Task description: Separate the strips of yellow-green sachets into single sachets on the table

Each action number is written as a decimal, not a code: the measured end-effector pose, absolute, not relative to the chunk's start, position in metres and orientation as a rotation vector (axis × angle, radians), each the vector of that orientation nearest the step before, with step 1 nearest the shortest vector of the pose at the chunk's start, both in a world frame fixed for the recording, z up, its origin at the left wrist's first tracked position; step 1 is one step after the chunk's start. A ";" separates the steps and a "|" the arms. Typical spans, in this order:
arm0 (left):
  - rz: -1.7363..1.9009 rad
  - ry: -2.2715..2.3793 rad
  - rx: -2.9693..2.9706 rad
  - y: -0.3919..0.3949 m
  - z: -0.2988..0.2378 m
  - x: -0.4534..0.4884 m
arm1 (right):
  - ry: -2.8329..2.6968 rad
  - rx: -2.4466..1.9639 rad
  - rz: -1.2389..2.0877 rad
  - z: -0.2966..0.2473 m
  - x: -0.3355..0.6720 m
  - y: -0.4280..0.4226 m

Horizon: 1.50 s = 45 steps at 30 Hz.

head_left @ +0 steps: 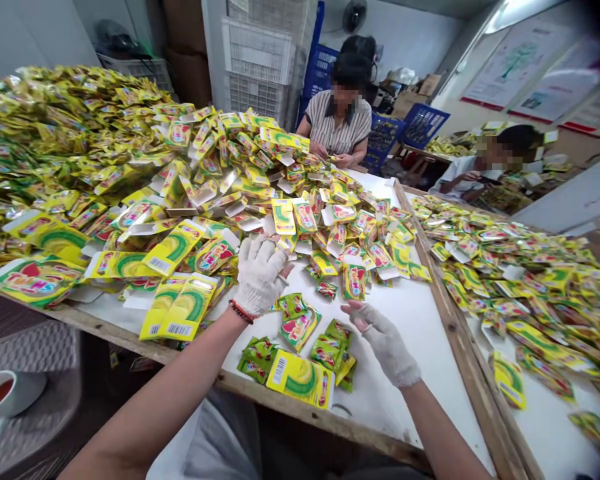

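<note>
My left hand [260, 275], in a white knit glove with bare fingertips, reaches palm down to the near edge of a heap of yellow cardboard packets [175, 247]. Its fingers are stretched out, and no packet shows clearly in its grasp. My right hand [383, 343], gloved alike, hovers over the white tabletop [380, 413] with fingers apart and nothing in them. Between my hands lie small green sachets [330, 345] and a packet with a red print [301, 328]. Closer to me, a yellow packet with a barcode [301, 379] lies flat. More green sachets [258, 359] rest beside it.
A tall mound of small yellow packs [55, 133] covers the table's left. A wooden strip [460, 327] divides off more packets [520, 280] on the right. Two people [341, 120] sit beyond the table. A cup of brown drink [10, 397] stands at lower left.
</note>
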<state>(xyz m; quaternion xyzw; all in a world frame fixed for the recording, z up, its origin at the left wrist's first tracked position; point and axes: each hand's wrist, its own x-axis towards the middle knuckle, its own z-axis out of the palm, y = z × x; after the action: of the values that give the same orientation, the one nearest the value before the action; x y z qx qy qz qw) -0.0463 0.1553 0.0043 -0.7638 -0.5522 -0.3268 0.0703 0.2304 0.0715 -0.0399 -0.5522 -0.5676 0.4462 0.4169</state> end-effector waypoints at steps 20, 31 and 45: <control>-0.745 -1.982 -3.115 0.082 0.031 -0.087 | -0.843 -1.239 1.023 -0.046 0.204 0.029; -0.258 -1.203 -3.034 0.069 0.020 0.025 | -0.555 -1.228 1.020 -0.051 0.220 0.031; -1.910 -2.562 -3.200 0.054 -0.017 0.024 | -0.688 -1.174 1.132 -0.047 0.196 0.016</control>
<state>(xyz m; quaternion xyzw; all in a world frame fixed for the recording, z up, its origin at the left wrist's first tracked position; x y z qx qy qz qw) 0.0236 0.0543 -0.0165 -0.5455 -0.4369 -0.3256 -0.6368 0.1958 0.0160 -0.0470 -0.5134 -0.3009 0.4949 0.6332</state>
